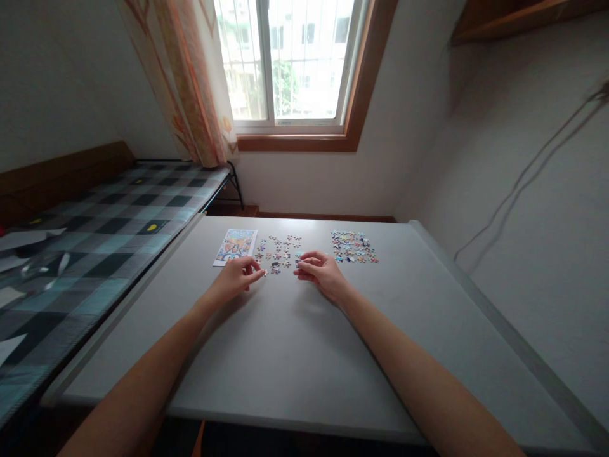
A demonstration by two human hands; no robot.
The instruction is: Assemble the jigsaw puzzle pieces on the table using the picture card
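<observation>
Forearms reached from the bottom edge across the grey worktop [295,355] toward its far half. At far left lay a bed [95,228] with a checked cover, alongside the worktop. On the worktop, leftmost, lay a printed card [235,246], flat. Just right of it, the left hand [234,279] rested with fingers curled and thumb and forefinger pinched together at the near edge of the loose pieces [278,251]; whether a piece sat in that pinch was too small to tell. The right hand [320,270] lay close by, fingers half closed over the worktop, perhaps touching a piece. Farther right, apart, sat a denser cluster [353,246] of pieces. Such pieces looked thin, light and stiff, probably card; they would likely slide easily and are best pinched by the edges between fingertip and thumb.
</observation>
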